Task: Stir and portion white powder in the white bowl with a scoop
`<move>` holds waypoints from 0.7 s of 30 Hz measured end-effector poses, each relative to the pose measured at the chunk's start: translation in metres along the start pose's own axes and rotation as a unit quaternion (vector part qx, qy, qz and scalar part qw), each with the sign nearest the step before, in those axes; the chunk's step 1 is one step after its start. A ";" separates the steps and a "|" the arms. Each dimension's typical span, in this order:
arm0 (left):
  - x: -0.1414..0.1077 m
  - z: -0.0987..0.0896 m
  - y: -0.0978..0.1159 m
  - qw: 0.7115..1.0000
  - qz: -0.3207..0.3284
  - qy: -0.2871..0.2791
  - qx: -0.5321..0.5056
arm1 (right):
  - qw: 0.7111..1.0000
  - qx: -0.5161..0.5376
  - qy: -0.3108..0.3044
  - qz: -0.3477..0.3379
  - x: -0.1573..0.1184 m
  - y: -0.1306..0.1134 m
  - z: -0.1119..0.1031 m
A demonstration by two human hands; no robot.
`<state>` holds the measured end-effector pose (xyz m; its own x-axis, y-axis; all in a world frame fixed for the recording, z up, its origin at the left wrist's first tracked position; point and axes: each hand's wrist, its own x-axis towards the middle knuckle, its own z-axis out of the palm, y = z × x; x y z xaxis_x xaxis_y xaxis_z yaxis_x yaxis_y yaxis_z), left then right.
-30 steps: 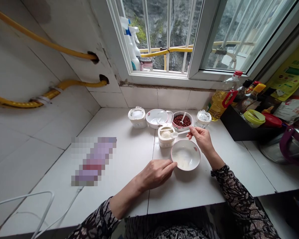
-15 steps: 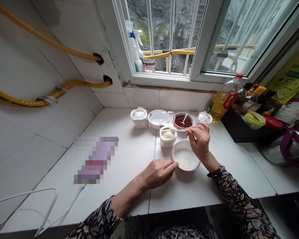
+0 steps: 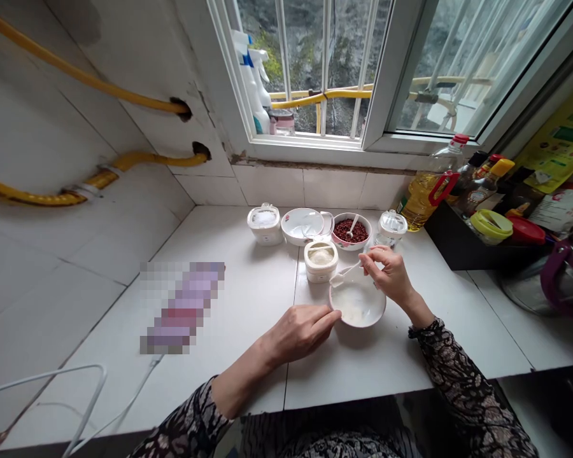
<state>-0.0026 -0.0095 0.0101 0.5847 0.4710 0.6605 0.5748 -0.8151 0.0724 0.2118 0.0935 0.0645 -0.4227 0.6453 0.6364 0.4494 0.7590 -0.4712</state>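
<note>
My right hand pinches the handle of a small white spoon, whose head hangs over the left rim of a white bowl. Some pale powder lies in the bottom of that bowl. My left hand is closed on the bowl's left rim, thumb and fingers together. Just behind the bowl stands an uncovered white jar with off-white powder inside. Farther back, a bowl of dark red beans has another white spoon resting in it.
At the back are a lidded white jar, a white bowl with a clear lid and a glass jar. An oil bottle and a black box of bottles stand right. A blurred purple object with a white cable lies left.
My right hand has lowered slightly and brought the spoon from above the powder jar to the white bowl's rim. My left hand stays at the bowl.
</note>
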 end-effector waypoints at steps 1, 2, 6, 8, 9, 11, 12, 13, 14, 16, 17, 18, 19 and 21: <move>0.000 0.000 0.000 1.000 0.000 -0.001 0.000 | 1.000 -0.017 -0.010 -0.019 -0.001 0.000 0.001; 0.000 0.000 0.000 1.000 -0.001 -0.001 -0.001 | 0.999 -0.030 -0.018 -0.035 -0.002 0.000 0.003; 0.000 0.000 0.000 1.000 -0.005 -0.004 -0.003 | 0.997 -0.017 -0.049 -0.061 -0.002 -0.002 0.002; -0.001 0.001 0.000 1.000 -0.002 -0.003 -0.004 | 0.997 0.010 -0.056 -0.050 -0.002 -0.003 -0.001; -0.001 0.001 0.000 1.000 0.000 -0.003 -0.004 | 0.997 0.020 -0.058 -0.040 -0.002 -0.003 -0.004; -0.001 0.001 -0.001 1.000 0.003 -0.003 -0.005 | 0.998 0.031 -0.059 -0.019 -0.002 -0.002 -0.009; -0.001 0.001 0.000 1.000 0.003 -0.003 -0.005 | 0.998 0.029 -0.060 -0.012 -0.001 -0.001 -0.011; -0.001 0.000 0.000 1.000 0.002 -0.003 -0.005 | 0.998 0.023 -0.061 -0.010 -0.001 0.001 -0.014; -0.001 0.000 0.000 1.000 0.003 -0.002 -0.006 | 0.998 0.011 -0.062 -0.014 -0.001 0.002 -0.016; 0.000 -0.001 0.001 1.000 0.010 0.003 -0.010 | 0.997 -0.033 -0.063 -0.031 -0.002 0.004 -0.017; 0.000 -0.001 0.001 1.000 0.014 0.005 -0.013 | 0.995 -0.066 -0.064 -0.043 -0.002 0.004 -0.016; 0.000 -0.001 0.001 1.000 0.019 0.007 -0.015 | 0.991 -0.100 -0.065 -0.055 -0.003 0.004 -0.014; 0.000 -0.002 0.002 1.000 0.022 0.007 -0.016 | 0.987 -0.127 -0.071 -0.069 -0.004 0.003 -0.011; 0.000 -0.002 0.003 1.000 0.024 0.000 -0.016 | 0.981 -0.139 -0.093 -0.096 -0.006 -0.001 -0.005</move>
<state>-0.0021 -0.0122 0.0118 0.6107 0.4313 0.6640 0.5272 -0.8472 0.0654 0.2180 0.0880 0.0645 -0.6458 0.5163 0.5624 0.5336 0.8321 -0.1512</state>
